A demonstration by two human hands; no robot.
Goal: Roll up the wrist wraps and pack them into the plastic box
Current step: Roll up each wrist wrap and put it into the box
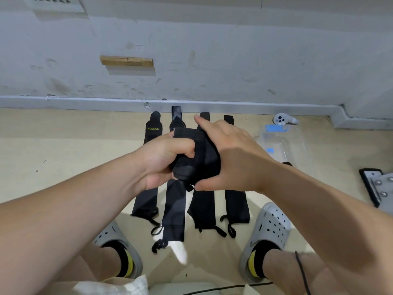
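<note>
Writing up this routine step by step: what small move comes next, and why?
Probably press the loose end down to close the roll: the left hand grips the rolled wrap, the right hand clasps it from above, and a flap stands out at its far edge. The plastic box waits on the right.

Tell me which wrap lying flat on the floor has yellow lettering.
The leftmost flat wrap: it has yellow XUEYING lettering near its far end, while the other three flat wraps are plain black.
</note>
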